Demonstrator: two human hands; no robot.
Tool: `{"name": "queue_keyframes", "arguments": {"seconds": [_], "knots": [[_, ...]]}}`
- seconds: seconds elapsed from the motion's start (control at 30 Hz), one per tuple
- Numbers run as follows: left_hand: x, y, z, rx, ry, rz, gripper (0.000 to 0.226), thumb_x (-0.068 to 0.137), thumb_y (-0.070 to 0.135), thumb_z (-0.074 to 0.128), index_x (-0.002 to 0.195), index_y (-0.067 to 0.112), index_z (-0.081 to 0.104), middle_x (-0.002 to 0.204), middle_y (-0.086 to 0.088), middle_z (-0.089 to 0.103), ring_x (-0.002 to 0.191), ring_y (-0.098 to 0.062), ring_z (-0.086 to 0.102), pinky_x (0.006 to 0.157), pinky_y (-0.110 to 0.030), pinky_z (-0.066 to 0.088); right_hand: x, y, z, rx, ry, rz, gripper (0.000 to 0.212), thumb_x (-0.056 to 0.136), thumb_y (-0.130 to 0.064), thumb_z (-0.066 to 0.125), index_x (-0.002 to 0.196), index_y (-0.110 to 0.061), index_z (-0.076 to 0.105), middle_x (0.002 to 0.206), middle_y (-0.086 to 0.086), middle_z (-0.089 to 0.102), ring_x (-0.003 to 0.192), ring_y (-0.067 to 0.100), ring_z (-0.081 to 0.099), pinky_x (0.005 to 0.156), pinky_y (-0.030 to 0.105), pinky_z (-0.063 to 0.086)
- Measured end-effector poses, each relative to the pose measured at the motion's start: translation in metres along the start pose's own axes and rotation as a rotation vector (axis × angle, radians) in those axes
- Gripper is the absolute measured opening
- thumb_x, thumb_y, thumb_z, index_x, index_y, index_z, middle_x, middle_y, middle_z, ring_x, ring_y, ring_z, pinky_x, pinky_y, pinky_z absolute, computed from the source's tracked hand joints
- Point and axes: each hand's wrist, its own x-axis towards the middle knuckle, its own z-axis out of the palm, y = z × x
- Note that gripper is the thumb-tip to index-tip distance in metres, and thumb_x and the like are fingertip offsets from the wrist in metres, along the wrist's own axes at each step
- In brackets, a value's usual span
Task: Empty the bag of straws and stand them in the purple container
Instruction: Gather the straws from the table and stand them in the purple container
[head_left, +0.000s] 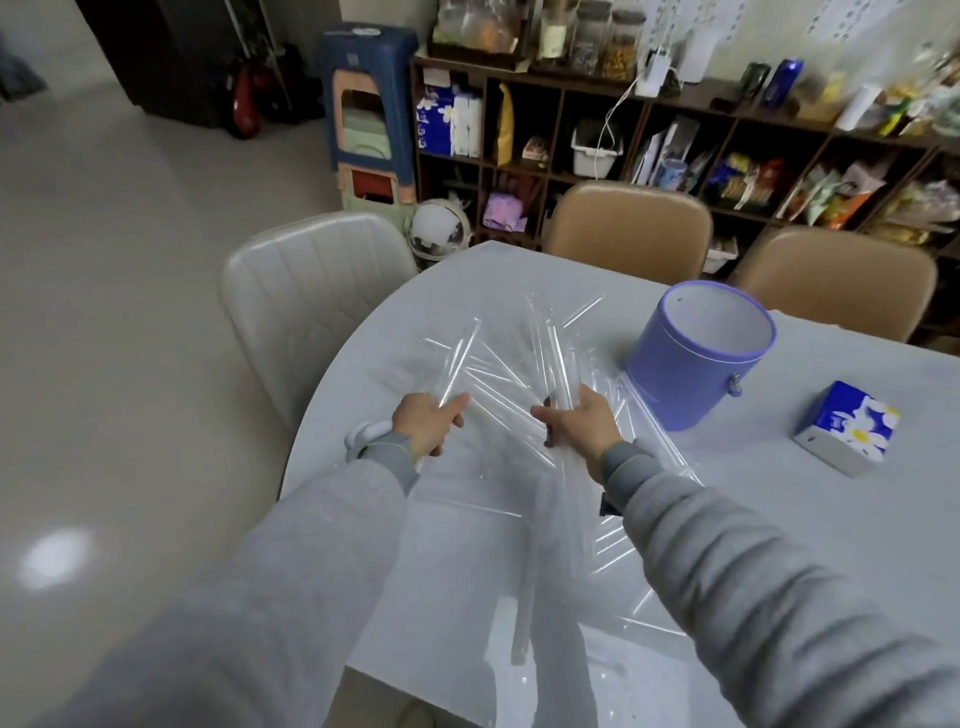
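Head view: both hands work over the pale desk (857, 545), clear straws (498, 374) fanned out between them.
Left hand (428, 426): closed on a few straws, gathering.
Right hand (579, 423): clamped on a thicker bundle, likely bunching it for the drop.
Straws: transparent, glinting, scattered loose.
Purple container (675, 379): upright, open, empty, just right of the pile.

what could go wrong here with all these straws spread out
The clear straws lie fanned near the table's curved edge, so some may roll off. They barely show against the pale surface, so a few may get missed. Both the left hand and the right hand grip loose bunches that may slip before reaching the purple container.
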Motion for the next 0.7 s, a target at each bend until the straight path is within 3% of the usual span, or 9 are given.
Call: {"name": "queue_keyframes", "arguments": {"seconds": [0.07, 0.13, 0.2, 0.27, 0.43, 0.57, 0.7], "knots": [[0.002, -0.015, 0.009, 0.163, -0.064, -0.024, 0.02, 0.087, 0.017, 0.057, 0.07, 0.007, 0.058, 0.056, -0.009, 0.051, 0.044, -0.022, 0.046, 0.042, -0.019, 0.042, 0.003, 0.012, -0.007, -0.068, 0.02, 0.054, 0.019, 0.078, 0.001, 0.07, 0.082, -0.007, 0.053, 0.066, 0.006, 0.052, 0.051, 0.019, 0.049, 0.047, 0.025, 0.05], [0.002, -0.034, 0.027, 0.322, -0.136, -0.04, 0.012, 0.088, 0.014, 0.053, 0.079, 0.007, 0.059, 0.067, -0.011, 0.06, 0.047, -0.022, 0.052, 0.04, -0.017, 0.043, 0.002, 0.026, -0.015, -0.054, 0.049, 0.094, 0.018, 0.08, 0.002, 0.068, 0.083, -0.005, 0.052, 0.07, 0.007, 0.052, 0.053, 0.02, 0.052, 0.049, 0.028, 0.055], [-0.002, -0.048, 0.055, 0.53, -0.193, -0.019, 0.019, 0.085, 0.024, 0.053, 0.087, 0.01, 0.065, 0.082, -0.011, 0.068, 0.066, -0.029, 0.067, 0.059, -0.025, 0.054, -0.002, 0.039, -0.025, 0.028, 0.078, 0.138, 0.019, 0.083, 0.002, 0.065, 0.08, -0.006, 0.048, 0.07, 0.011, 0.051, 0.05, 0.023, 0.051, 0.048, 0.031, 0.056], [-0.009, -0.059, 0.084, 0.597, -0.259, -0.04, 0.023, 0.079, 0.032, 0.058, 0.087, 0.012, 0.066, 0.082, -0.01, 0.067, 0.077, -0.03, 0.069, 0.071, -0.031, 0.056, -0.007, 0.05, -0.037, 0.07, 0.086, 0.178, 0.019, 0.086, 0.002, 0.061, 0.08, -0.006, 0.045, 0.066, 0.016, 0.05, 0.044, 0.023, 0.05, 0.046, 0.032, 0.053], [-0.022, -0.082, 0.132, 0.681, -0.288, -0.096, 0.055, 0.061, 0.053, 0.067, 0.096, 0.01, 0.065, 0.092, -0.008, 0.072, 0.085, -0.028, 0.07, 0.073, -0.03, 0.057, -0.023, 0.065, -0.051, -0.005, 0.09, 0.172, 0.018, 0.083, 0.0, 0.063, 0.079, -0.008, 0.048, 0.056, 0.011, 0.05, 0.039, 0.018, 0.046, 0.048, 0.032, 0.05], [-0.025, -0.092, 0.155, 0.763, -0.262, -0.017, 0.028, 0.076, 0.033, 0.066, 0.092, 0.011, 0.06, 0.1, -0.009, 0.069, 0.093, -0.028, 0.066, 0.066, -0.026, 0.043, -0.03, 0.078, -0.052, 0.028, 0.113, 0.112, 0.022, 0.08, 0.004, 0.065, 0.069, -0.009, 0.051, 0.062, 0.008, 0.05, 0.053, 0.019, 0.049, 0.058, 0.034, 0.053], [-0.025, -0.085, 0.137, 0.698, -0.238, 0.052, 0.013, 0.081, 0.025, 0.058, 0.087, 0.014, 0.064, 0.088, -0.006, 0.065, 0.089, -0.03, 0.064, 0.066, -0.027, 0.04, -0.032, 0.074, -0.044, 0.133, 0.115, 0.033, 0.026, 0.082, 0.007, 0.063, 0.072, -0.009, 0.046, 0.067, 0.007, 0.047, 0.056, 0.022, 0.053, 0.056, 0.025, 0.057]]}}
